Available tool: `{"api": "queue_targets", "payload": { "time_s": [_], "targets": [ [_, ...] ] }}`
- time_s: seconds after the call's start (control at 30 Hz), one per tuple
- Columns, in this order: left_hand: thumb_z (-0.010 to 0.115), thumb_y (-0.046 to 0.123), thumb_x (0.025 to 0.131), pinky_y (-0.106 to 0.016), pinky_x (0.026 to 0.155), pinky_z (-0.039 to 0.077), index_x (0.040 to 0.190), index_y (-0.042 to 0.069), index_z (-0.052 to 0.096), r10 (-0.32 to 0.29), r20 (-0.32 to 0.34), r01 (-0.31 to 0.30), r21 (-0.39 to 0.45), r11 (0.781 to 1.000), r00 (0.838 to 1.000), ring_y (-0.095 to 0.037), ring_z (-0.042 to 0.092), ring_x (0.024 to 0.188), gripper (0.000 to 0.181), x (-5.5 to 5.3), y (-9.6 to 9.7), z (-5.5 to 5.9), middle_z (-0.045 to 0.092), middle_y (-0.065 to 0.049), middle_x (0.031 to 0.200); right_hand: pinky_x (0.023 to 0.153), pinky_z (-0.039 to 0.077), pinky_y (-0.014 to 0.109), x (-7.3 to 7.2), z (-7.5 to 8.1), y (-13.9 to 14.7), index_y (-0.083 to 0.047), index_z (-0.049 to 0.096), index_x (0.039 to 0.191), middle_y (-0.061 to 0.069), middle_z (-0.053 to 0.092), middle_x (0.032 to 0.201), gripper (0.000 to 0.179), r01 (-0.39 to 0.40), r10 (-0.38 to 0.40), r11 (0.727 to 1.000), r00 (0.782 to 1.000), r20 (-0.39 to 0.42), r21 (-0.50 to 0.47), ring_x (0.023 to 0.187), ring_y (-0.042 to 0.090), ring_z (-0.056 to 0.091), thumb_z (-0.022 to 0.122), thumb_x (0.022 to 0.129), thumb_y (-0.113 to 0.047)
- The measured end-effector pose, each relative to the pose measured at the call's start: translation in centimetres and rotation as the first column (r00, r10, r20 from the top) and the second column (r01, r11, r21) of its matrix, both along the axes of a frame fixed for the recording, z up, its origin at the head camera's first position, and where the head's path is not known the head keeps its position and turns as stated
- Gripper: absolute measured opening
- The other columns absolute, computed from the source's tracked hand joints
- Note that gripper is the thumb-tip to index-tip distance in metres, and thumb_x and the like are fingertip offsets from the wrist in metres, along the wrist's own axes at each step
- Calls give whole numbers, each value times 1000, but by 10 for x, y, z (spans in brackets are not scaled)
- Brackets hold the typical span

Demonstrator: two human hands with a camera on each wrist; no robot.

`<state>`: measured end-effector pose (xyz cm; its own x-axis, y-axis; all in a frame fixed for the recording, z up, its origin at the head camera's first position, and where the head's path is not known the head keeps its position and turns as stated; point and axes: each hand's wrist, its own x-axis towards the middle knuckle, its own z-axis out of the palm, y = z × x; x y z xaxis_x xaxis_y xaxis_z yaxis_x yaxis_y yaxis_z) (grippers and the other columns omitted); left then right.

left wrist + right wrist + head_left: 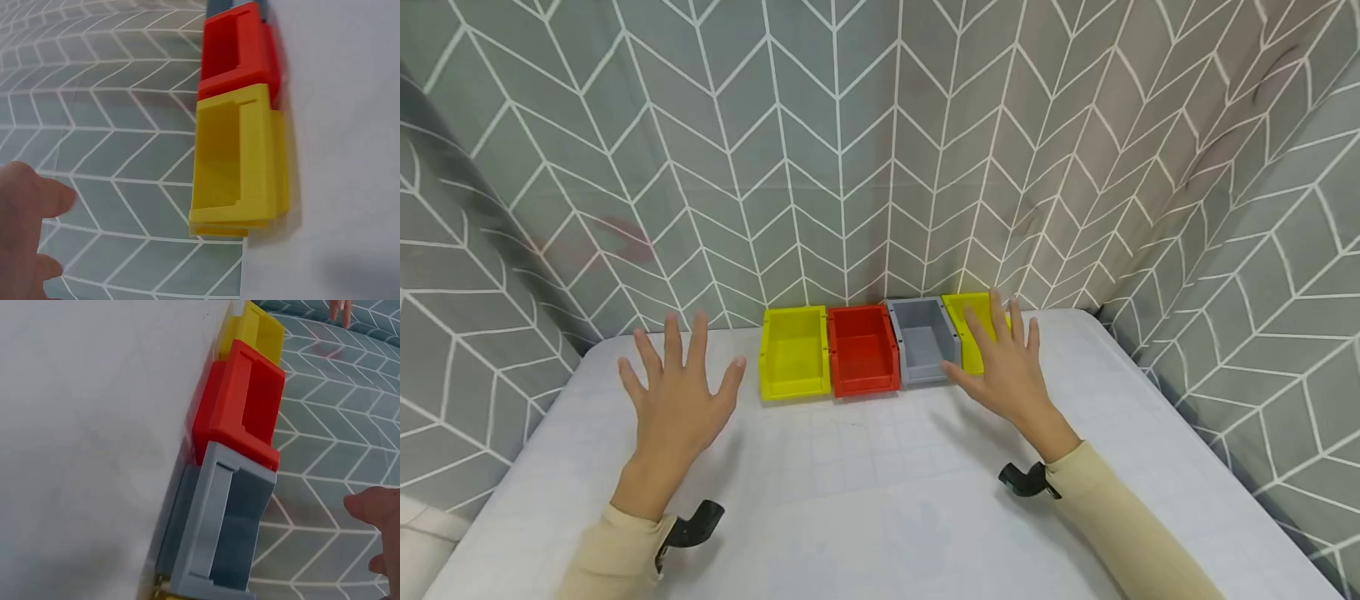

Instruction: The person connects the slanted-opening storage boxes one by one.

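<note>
My left hand [676, 408], fingers spread and straight, hovers over the table to the left of the bins and holds nothing. The right hand [1009, 371] is spread the same way, covering part of the rightmost yellow bin [958, 308] in the head view; whether it touches that bin I cannot tell. In a row at the back of the table stand a yellow bin [794, 354], a red bin [863, 350], a grey bin [923, 340] and that second yellow one. The left wrist view shows the left yellow bin [259, 162] beside my fingers; the grey bin [206, 531] is nearest in the right wrist view.
A white cloth covers the table [850, 500]. Behind the bins hangs a grey curtain [865, 167] with white chevron lines, and similar fabric [1285, 333] closes in the right side. A black wrist mount [696, 525] sticks out from the left sleeve, another [1026, 481] from the right.
</note>
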<state>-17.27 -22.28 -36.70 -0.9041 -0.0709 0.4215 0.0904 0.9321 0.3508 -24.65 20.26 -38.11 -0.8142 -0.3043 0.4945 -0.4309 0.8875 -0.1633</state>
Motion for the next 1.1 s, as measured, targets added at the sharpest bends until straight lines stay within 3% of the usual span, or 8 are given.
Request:
{"api": "queue_targets", "payload": {
  "time_s": [0.2,0.33,0.5,0.67,0.87,0.97,1.03,1.1],
  "targets": [
    [50,44,104,-78,109,-8,163,-6,16,-13,95,1,134,991,995,-62,-11,146,84,-21,-8,8,7,-38,164,115,23,69,-33,19,-30,-6,42,159,20,15,170,69,-238,237,968,971,-23,-78,152,45,20,66,97,-27],
    [54,37,103,-80,110,2,160,-11,19,-53,121,30,180,983,991,-67,2,145,82,-40,-4,5,17,-39,162,117,26,61,-50,27,-49,-6,44,158,21,26,167,63,-291,293,952,956,8,-99,150,43,28,64,100,-19],
    [54,33,103,-78,110,15,157,-15,22,-107,158,71,214,974,982,-67,17,142,80,-63,4,-2,25,-40,159,120,24,56,-67,34,-72,-6,47,156,22,36,162,59,-291,295,955,951,90,-59,148,42,32,65,101,-16],
    [53,34,103,-74,109,25,156,-18,20,-89,232,40,208,977,969,-65,30,137,81,-78,10,-7,28,-44,155,118,22,62,-81,38,-99,-11,47,157,14,42,161,56,-276,264,961,932,247,15,149,37,33,62,104,-18],
    [49,41,105,-67,109,34,157,-18,13,-73,394,-21,229,973,916,-59,38,136,86,-94,14,-16,32,-45,152,119,25,56,-99,31,-121,-11,49,156,9,50,156,52,-274,237,960,908,346,60,147,29,38,59,105,-11],
    [48,41,105,-62,103,44,154,-18,28,-92,443,-17,237,971,892,-53,51,126,79,-103,15,-24,46,-42,142,119,24,58,-107,28,-127,-11,48,157,10,48,157,51,-266,212,959,901,379,97,147,30,38,55,106,-8],
    [49,36,104,-52,91,53,143,-15,47,-107,458,-14,253,967,883,-44,61,108,64,-106,15,-29,61,-34,123,120,20,60,-112,26,-131,-12,47,158,10,47,158,51,-256,189,960,893,409,115,147,30,38,54,107,-8],
    [50,30,103,-42,75,53,125,-11,60,-120,459,-11,273,962,881,-34,61,88,47,-109,16,-34,64,-23,99,120,18,61,-116,23,-133,-12,47,157,10,51,155,51,-243,172,963,884,434,113,144,30,42,54,107,-8]
  ]
}}
